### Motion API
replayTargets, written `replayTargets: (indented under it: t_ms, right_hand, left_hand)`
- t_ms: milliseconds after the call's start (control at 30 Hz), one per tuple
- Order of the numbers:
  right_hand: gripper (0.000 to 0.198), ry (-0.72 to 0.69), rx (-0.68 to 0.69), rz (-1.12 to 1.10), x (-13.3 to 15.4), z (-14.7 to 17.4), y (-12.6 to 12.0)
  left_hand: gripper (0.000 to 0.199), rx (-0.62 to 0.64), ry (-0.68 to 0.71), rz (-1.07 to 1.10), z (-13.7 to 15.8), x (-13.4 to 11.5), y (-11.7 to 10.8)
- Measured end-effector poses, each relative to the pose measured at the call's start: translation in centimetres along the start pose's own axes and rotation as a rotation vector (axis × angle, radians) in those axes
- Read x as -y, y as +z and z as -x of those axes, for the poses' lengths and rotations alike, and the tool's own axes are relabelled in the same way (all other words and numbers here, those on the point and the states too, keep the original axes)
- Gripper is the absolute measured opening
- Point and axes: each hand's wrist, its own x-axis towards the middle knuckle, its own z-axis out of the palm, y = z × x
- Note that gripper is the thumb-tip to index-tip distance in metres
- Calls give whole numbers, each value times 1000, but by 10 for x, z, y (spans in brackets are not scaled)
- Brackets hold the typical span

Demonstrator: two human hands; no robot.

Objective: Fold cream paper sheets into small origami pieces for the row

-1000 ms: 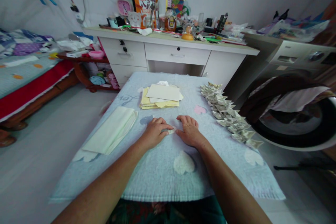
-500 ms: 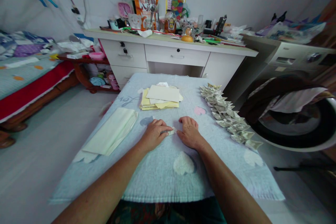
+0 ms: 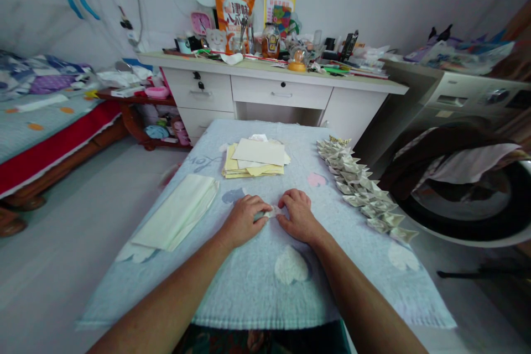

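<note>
A small piece of folded paper (image 3: 272, 212) lies on the cloth-covered table between my hands. My left hand (image 3: 248, 219) pinches its left end between thumb and fingers. At its right end, my right hand (image 3: 297, 214) has its thumb and fingertips closed on the paper. The fingers hide much of the piece. Beyond my hands sits a stack of yellow and white paper (image 3: 260, 152). To the left is a pile of long pale green sheets (image 3: 176, 213). Along the right side stand rows of pointed folded paper pieces (image 3: 360, 182), nested closely together.
A light blue patterned cloth (image 3: 249, 293) covers the table. Behind it stands a white desk (image 3: 282, 91) crowded with jars, a bag and small items. On the right, a washing machine (image 3: 452, 94) has its round door open with clothes hanging out. A bed (image 3: 37, 133) is at the left.
My right hand has come slightly left, and its fingers now close on the paper's right end. My left hand keeps its pinch. The whole view has shifted a little downward.
</note>
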Motion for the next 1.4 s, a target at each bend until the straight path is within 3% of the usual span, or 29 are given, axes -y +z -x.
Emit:
replayTargets:
  t_ms: [133, 267, 867, 1100, 1233, 1400]
  right_hand:
    - [20, -14, 6, -15, 0, 0, 1]
    - [17, -28, -10, -48, 3, 0, 1]
    - [14, -97, -135, -271, 11, -2, -9]
    - [15, -58, -234, -373, 12, -1, -12]
    - [24, -46, -164, -464, 12, -2, -4]
    - [18, 16, -102, -679, 10, -3, 6]
  left_hand:
    - [26, -27, 0, -23, 0, 0, 2]
    - [19, -44, -14, -18, 0, -2, 3]
    - [20, -141, -67, 348, 1, -14, -4]
    - [19, -240, -82, 371, 0, -11, -3]
    - [20, -257, -104, 388, 0, -7, -2]
    - [21, -238, -110, 406, 0, -7, 0]
